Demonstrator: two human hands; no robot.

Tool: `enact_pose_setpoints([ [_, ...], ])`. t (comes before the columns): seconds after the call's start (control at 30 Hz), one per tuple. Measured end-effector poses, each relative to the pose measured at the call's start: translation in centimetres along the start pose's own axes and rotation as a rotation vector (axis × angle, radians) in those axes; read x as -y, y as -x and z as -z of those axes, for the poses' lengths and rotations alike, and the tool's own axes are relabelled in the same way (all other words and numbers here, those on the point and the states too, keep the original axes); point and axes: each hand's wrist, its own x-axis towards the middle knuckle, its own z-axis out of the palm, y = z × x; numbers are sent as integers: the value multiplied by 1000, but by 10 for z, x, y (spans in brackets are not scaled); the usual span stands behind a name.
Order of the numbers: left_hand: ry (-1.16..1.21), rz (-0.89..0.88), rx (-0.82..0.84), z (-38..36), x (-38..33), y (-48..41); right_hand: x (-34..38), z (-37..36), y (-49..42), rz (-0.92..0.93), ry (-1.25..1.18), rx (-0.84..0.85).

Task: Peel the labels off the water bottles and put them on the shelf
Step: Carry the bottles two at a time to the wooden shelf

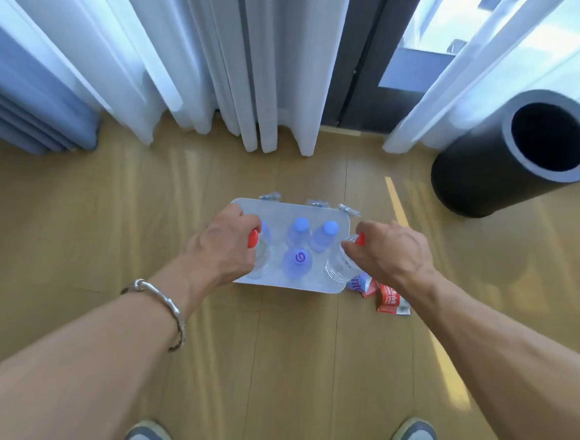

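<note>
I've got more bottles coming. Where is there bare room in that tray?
Little: the white tray is crowded with blue-capped bottles; both hands hold red-capped ones. Bare floor lies left of it; peeled labels litter the right.

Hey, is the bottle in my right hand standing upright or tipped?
Tipped. The red-capped bottle in the right hand leans, cap toward the hand and base over the white tray, unlike the blue-capped bottles standing upright.

Bright daylight through curtains (197,52), glare streaks on floor (75,225), wide-angle edge distortion, slightly soft
</note>
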Motion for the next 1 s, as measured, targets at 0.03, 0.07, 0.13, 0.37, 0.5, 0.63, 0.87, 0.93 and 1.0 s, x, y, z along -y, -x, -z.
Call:
enact_pose_setpoints([
  [0.03,-12,-15,6,21,-8,3,2,24,2,23,13,-29],
  [0.07,-27,-35,14,42,-16,7,5,48,5,44,21,-55],
  [0.13,-62,-88,27,89,-34,17,7,97,13,75,20,-104],
  [0.37,-176,-282,-132,269,-119,56,12,291,59,165,-24,-237],
  [0.5,-242,-348,-255,379,-168,92,11,407,93,178,1,-360],
  [0.63,-314,-386,-347,489,-218,143,8,532,145,165,29,-451],
  [0.87,-412,-410,-493,678,-311,268,6,739,266,147,110,-717],
  [0.93,-403,-415,-562,720,-333,309,4,788,304,140,96,-800],
  [1.0,-391,-417,-632,751,-350,348,3,827,343,137,68,-869],
])
